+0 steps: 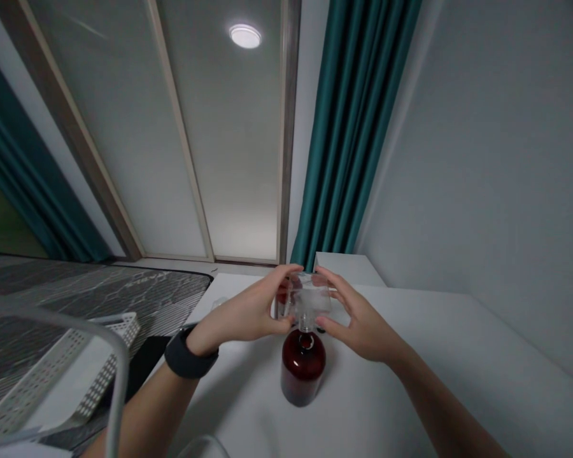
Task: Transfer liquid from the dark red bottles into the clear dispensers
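A clear, see-through vessel with a narrow neck is between my two hands, its neck pointing down. My left hand, with a dark band on the wrist, curls round its left side, thumb low and fingers on top. From the right, my right hand grips it in the same way. Directly below stands a dark red glass bottle, upright on the white table. The neck's lower end is just over the bottle's mouth; whether they touch I cannot tell. Something red shows partly behind my left fingers.
A white perforated basket lies to the left, beside a black flat item. A pale curved tube crosses the near left. Behind the table are a white box-like block, a teal curtain and sliding panels.
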A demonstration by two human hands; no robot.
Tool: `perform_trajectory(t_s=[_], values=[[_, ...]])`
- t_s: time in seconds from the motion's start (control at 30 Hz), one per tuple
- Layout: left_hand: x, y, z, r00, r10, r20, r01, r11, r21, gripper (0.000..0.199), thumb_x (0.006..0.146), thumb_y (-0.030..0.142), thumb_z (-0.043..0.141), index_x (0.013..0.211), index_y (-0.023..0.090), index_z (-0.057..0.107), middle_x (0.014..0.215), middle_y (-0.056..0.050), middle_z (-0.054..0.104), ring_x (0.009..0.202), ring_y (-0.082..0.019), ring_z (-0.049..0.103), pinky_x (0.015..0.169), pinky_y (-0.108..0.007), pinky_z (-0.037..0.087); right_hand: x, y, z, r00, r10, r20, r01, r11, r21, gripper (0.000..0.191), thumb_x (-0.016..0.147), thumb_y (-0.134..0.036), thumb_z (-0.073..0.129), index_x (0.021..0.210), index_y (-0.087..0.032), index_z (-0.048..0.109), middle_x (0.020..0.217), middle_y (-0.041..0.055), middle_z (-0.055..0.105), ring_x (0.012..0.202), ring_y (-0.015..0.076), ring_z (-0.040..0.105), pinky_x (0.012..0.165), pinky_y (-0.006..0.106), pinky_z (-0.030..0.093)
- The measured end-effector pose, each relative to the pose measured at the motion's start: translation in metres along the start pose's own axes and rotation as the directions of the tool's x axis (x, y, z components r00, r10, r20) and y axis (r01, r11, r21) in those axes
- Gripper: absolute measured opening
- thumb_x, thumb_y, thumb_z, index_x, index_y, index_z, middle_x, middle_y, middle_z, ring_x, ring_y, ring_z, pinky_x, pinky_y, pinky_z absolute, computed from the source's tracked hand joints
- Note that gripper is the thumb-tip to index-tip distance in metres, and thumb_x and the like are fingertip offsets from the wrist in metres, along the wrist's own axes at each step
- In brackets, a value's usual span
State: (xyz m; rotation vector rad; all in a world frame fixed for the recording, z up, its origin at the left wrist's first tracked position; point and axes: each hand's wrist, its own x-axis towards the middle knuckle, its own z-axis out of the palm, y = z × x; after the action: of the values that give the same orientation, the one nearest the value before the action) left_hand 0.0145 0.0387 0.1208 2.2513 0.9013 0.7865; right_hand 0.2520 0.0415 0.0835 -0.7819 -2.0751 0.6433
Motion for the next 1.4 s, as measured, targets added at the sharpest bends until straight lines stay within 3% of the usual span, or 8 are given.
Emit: perform_trajectory(t_s=[0.17, 0.33, 0.63, 1.4], values=[[-0.003, 0.003, -0.002, 0.999, 0.033, -0.015, -0.031, 0.994, 0.107, 0.079, 0.078, 0.017, 0.069, 0.147, 0.023, 0.031, 0.141, -0.015, 0.050, 0.122, -0.030, 0.057, 0.106, -0.050, 0.048, 0.000, -0.009, -0.004, 0.999, -0.033, 0.002, 0.033, 0.997, -0.065, 0.072, 0.086, -0.020, 0.065, 0.150, -0.032, 0.035, 0.143, 0.0104, 0.050, 0.132, 0.0279, 0.052, 0.108, 0.051, 0.049], [-0.005, 0.012, -0.005, 0.999, 0.035, 0.023, -0.039, 0.982, 0.182, 0.067, 0.080, 0.018, 0.068, 0.139, 0.021, 0.037, 0.131, -0.013, 0.055, 0.119, -0.030, 0.058, 0.101, -0.047, 0.050, -0.001, -0.013, -0.007, 0.998, -0.057, 0.028, 0.060, 0.987, -0.150, 0.072, 0.083, -0.019, 0.068, 0.146, -0.030, 0.037, 0.142, 0.0097, 0.050, 0.133, 0.0276, 0.050, 0.111, 0.050, 0.047], [-0.006, 0.017, -0.010, 0.995, 0.066, 0.069, -0.082, 0.961, 0.265, 0.065, 0.081, 0.019, 0.068, 0.138, 0.020, 0.035, 0.130, -0.014, 0.054, 0.116, -0.030, 0.059, 0.097, -0.045, 0.051, -0.002, -0.019, -0.010, 0.996, -0.081, 0.039, 0.087, 0.977, -0.196, 0.072, 0.079, -0.015, 0.068, 0.143, -0.030, 0.038, 0.136, 0.0097, 0.052, 0.129, 0.0291, 0.052, 0.110, 0.052, 0.046], [-0.004, 0.020, -0.011, 0.987, 0.152, 0.056, -0.162, 0.922, 0.351, 0.062, 0.083, 0.019, 0.066, 0.136, 0.022, 0.035, 0.134, -0.013, 0.052, 0.123, -0.031, 0.054, 0.103, -0.047, 0.047, 0.001, -0.021, -0.012, 0.987, -0.161, 0.010, 0.159, 0.957, -0.241, 0.069, 0.080, -0.016, 0.066, 0.143, -0.029, 0.039, 0.134, 0.0103, 0.054, 0.128, 0.0299, 0.053, 0.111, 0.053, 0.045]])
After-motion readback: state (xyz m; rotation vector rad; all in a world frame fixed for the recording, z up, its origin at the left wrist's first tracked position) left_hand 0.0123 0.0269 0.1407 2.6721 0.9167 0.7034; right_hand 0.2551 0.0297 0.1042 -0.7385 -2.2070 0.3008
